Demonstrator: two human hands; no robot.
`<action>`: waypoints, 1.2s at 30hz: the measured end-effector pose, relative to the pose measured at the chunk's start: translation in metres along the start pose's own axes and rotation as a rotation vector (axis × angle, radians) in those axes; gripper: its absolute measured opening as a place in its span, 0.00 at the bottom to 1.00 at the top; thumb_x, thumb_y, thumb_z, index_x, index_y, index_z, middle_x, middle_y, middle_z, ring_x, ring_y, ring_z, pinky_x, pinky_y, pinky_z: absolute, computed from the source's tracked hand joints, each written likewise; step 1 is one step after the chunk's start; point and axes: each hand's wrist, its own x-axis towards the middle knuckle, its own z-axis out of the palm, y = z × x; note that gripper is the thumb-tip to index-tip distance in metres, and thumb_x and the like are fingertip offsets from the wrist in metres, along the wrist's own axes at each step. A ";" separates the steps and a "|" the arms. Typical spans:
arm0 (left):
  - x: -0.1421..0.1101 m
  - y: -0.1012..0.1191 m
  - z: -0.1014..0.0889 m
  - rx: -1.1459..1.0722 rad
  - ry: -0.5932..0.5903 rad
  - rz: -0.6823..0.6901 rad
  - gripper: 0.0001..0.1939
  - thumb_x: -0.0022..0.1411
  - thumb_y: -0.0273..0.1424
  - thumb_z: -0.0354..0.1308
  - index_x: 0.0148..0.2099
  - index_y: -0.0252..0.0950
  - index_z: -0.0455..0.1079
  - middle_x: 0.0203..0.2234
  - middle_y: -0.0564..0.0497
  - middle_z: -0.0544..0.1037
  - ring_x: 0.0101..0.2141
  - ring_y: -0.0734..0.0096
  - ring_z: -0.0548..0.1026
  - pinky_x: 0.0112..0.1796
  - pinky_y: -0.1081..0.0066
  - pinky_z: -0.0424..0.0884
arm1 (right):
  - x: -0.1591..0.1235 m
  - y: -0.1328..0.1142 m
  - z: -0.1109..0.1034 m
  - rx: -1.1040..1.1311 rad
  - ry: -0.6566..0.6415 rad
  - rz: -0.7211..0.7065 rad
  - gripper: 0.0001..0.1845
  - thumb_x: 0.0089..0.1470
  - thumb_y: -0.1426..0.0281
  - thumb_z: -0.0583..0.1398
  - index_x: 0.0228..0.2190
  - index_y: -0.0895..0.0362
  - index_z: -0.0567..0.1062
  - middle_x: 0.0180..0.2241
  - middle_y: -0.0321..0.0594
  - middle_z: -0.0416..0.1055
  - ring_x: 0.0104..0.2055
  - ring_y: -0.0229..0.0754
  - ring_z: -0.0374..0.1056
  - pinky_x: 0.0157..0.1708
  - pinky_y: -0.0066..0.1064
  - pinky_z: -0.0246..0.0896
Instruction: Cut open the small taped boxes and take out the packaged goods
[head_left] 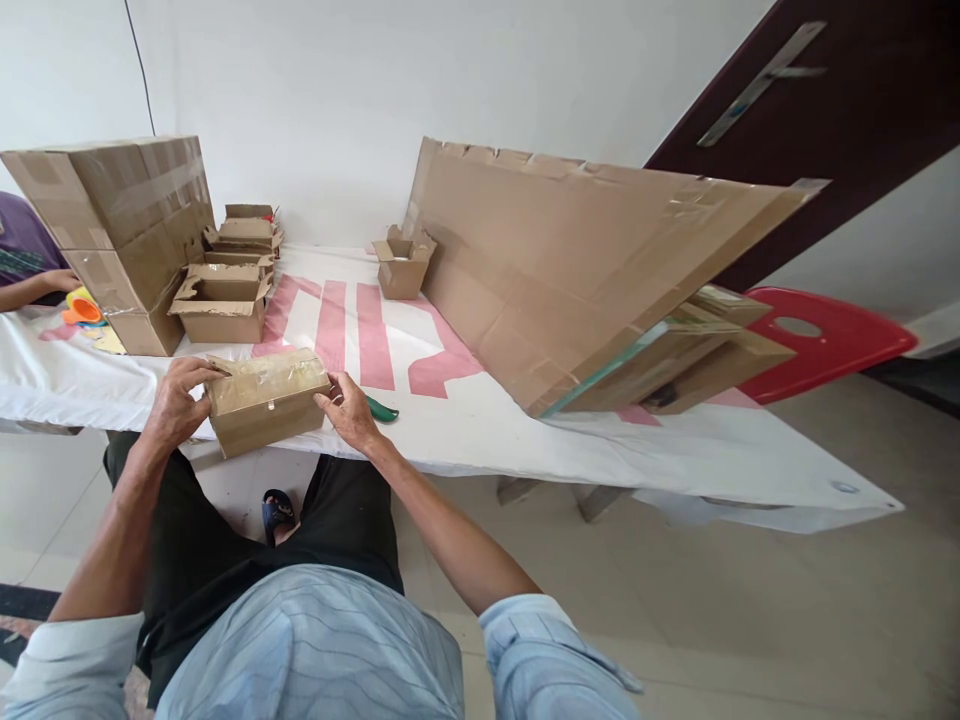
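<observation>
A small brown cardboard box (271,418), its top covered with clear tape, is held at the table's front edge, slightly tilted. My left hand (180,400) grips its left end, thumb on the near side and fingers over the top corner. At the right end, my right hand (351,412) pinches the box's edge between thumb and fingers. A green-handled tool (382,409) lies just beyond my right hand, partly hidden by it, so its kind is unclear. Past the box, an open cardboard box (221,312) stands with its flaps up.
Stacked taped cartons (139,215) rise at the left, with another person's hand (61,281) beside an orange object (80,311). A small open box (403,265) sits by a large leaning cardboard sheet (570,270). A red chair (825,335) is at the right.
</observation>
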 end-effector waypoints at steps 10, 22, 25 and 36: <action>0.027 0.003 -0.019 -0.204 -0.514 -0.088 0.29 0.59 0.38 0.68 0.62 0.42 0.89 0.62 0.42 0.89 0.68 0.40 0.81 0.71 0.47 0.75 | -0.011 -0.004 0.009 -0.052 0.015 -0.055 0.22 0.62 0.57 0.65 0.54 0.51 0.74 0.46 0.44 0.80 0.44 0.51 0.76 0.47 0.45 0.75; 0.028 0.001 -0.020 -0.256 -0.550 -0.043 0.47 0.65 0.49 0.74 0.82 0.42 0.72 0.78 0.41 0.74 0.77 0.37 0.71 0.76 0.49 0.68 | -0.011 -0.004 0.008 -0.064 -0.014 -0.039 0.27 0.60 0.56 0.69 0.57 0.51 0.74 0.45 0.42 0.80 0.43 0.50 0.75 0.46 0.44 0.76; 0.028 0.000 -0.020 -0.249 -0.529 -0.041 0.44 0.65 0.48 0.74 0.79 0.42 0.75 0.76 0.41 0.76 0.75 0.38 0.74 0.76 0.47 0.69 | -0.009 -0.006 0.004 -0.064 -0.035 -0.030 0.28 0.61 0.54 0.70 0.58 0.52 0.75 0.47 0.44 0.82 0.44 0.51 0.76 0.46 0.44 0.75; 0.017 0.009 -0.022 -0.261 -0.494 -0.049 0.42 0.62 0.39 0.72 0.77 0.41 0.77 0.73 0.40 0.79 0.73 0.40 0.77 0.72 0.49 0.74 | 0.003 0.029 -0.072 -0.775 -0.216 0.241 0.09 0.68 0.64 0.70 0.46 0.55 0.82 0.55 0.57 0.78 0.62 0.64 0.71 0.58 0.48 0.68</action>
